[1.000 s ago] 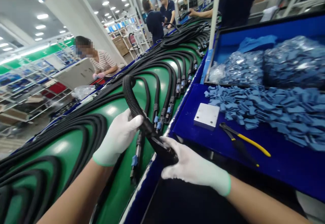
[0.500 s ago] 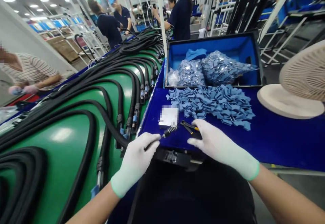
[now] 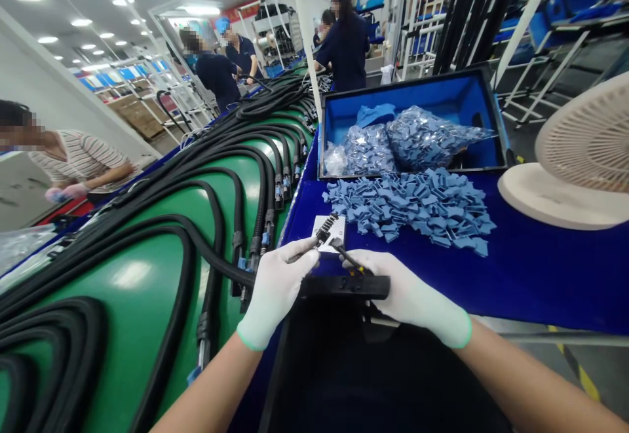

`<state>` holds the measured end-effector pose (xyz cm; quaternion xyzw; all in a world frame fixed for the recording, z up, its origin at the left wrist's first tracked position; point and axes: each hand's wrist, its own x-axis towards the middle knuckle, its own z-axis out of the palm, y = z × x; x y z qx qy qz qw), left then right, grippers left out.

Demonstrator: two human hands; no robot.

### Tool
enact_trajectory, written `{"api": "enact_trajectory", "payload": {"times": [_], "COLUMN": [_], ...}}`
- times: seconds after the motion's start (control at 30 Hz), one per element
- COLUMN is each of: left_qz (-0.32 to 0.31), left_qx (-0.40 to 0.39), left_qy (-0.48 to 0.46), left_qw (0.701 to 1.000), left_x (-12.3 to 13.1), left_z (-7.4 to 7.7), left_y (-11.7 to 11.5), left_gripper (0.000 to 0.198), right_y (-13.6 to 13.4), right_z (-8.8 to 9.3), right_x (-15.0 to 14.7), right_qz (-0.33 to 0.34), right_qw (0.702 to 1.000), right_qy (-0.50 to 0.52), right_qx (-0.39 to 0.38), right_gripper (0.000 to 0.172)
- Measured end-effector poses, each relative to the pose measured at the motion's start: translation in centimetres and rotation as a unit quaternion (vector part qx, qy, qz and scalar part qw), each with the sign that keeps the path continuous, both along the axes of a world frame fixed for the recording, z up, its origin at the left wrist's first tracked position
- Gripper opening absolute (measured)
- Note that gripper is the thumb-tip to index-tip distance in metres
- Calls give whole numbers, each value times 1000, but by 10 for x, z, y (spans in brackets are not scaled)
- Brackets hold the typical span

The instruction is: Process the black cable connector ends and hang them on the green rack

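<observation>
The left hand (image 3: pixel 280 279) has its grip pinched, thumb against fingers, on a small dark ribbed part (image 3: pixel 325 226), which stands out past the fingertips in front of the pale block (image 3: pixel 338 235) on the desk (image 3: pixel 540 269). The right hand (image 3: pixel 393 282) has its grip wrapped about the pliers (image 3: pixel 361 268), a yellow handle showing by the thumb and the dark head pointing left, just beside the ribbed part. Whether the two touch, I cannot tell. Below them a black handle piece (image 3: pixel 344 287) lies level between the hands, its right end against the right glove; a black hose (image 3: pixel 216 259) runs in from the left to the left hand.

To work well here, the pinch should probably sit close behind the place where the tool bites, so that the part does not swing away. The pliers would best come in square to it, with a light squeeze first and a firm one after. Glove fabric should stay out of the jaws. The black piece needs holding level, since a pull from the hose could tip it.
</observation>
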<state>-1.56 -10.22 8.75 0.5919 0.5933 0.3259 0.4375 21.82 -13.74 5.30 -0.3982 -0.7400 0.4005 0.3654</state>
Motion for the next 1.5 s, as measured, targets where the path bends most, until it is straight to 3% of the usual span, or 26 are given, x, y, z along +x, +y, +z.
{"api": "enact_trajectory", "payload": {"times": [0.13,0.23,0.5,0.63,0.77,0.9,0.97,1.03,1.1,1.17,1.3,1.4,1.5], "left_qz": [-8,-15,-52,-66,-85,-172,-203,-219,-213,-193,-185,-177,-169], "left_qx": [62,90,162,135,62,65,58,60,73,90,118,119,113], "left_qy": [23,39,106,91,40,38,48,62,85,112,137,128,108], "left_qw": [998,995,980,984,994,982,976,972,971,971,966,968,973], "left_x": [3,6,7,7,14,27,31,35,38,42,47,48,47], "left_z": [2,1,-9,-8,6,22,26,27,25,23,20,19,19], "left_y": [-3,-5,-10,-10,4,27,35,39,38,35,27,24,25], "left_gripper": [27,21,18,18,32,37,38,39,39,38,36,36,34], "right_y": [0,0,-5,-7,-6,-6,-5,-4,-3,-2,3,10,13], "right_z": [15,20,11,-3,-11,-9,-6,-3,-2,-4,-17,-32,-39], "right_x": [-15,-18,-13,-11,-12,-15,-16,-15,-13,-10,-9,-15,-20], "right_qz": [20,8,12,-10,-37,-95,-110,-110,-89,-63,-89,-117,-128], "right_qw": [996,996,996,996,990,986,990,994,995,997,993,982,981], "right_qy": [12,5,-44,-80,-134,-135,-80,-5,42,44,-64,-142,-147], "right_qx": [83,92,74,43,37,-20,-29,-9,-4,-27,-48,-32,-20], "right_gripper": [52,55,48,25,6,6,8,21,27,19,6,8,10]}}
